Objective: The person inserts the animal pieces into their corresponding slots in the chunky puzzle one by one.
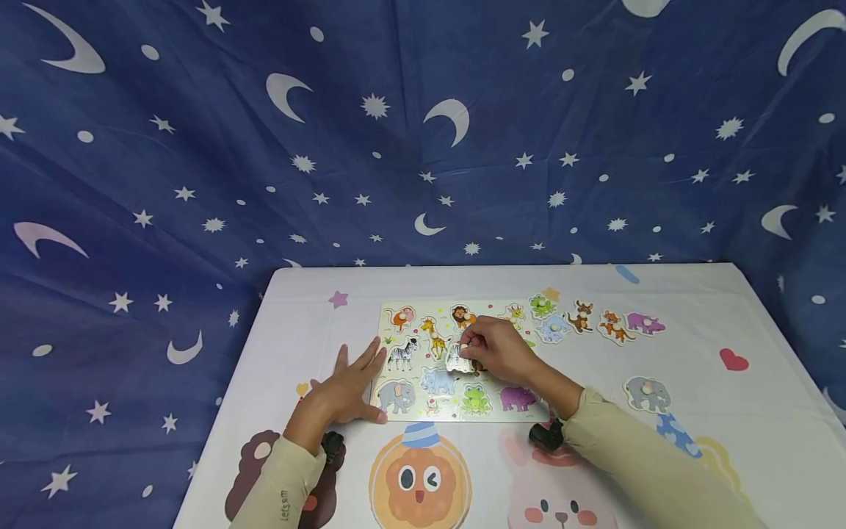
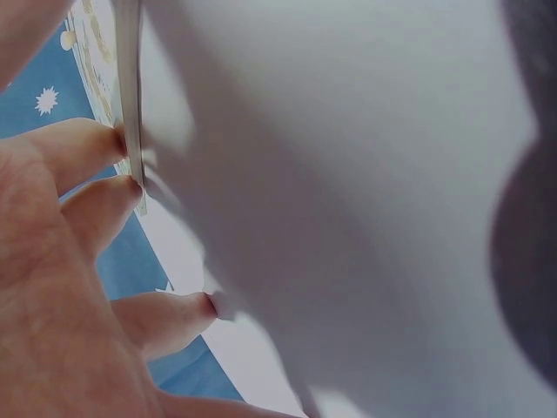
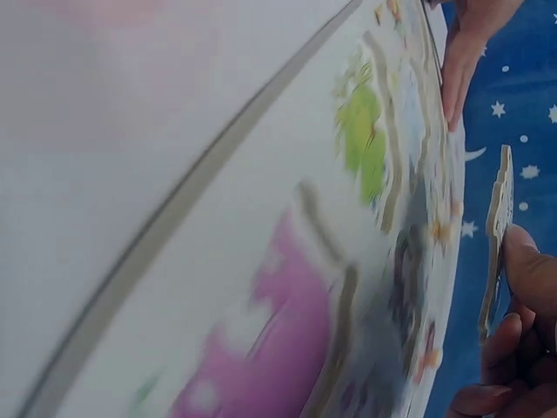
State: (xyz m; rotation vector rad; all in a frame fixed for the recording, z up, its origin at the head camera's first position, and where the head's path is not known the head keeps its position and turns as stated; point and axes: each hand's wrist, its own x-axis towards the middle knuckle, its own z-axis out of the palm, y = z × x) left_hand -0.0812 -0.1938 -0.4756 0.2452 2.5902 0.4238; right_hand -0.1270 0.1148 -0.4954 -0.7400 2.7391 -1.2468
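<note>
My right hand pinches a zebra puzzle piece by its knob, above the middle of a wooden animal puzzle board. In the right wrist view the piece is edge-on, raised off the board. My left hand lies at the board's left side with fingers spread; in the left wrist view its fingertips touch the board's edge. A printed zebra recess is between the hands. A monkey piece and a lion piece with knobs sit in the board's upper row.
Loose pieces lie right of the board: a frog, a blue animal, a kangaroo, a tiger, a purple hippo and a grey elephant. A starry blue curtain hangs behind the table.
</note>
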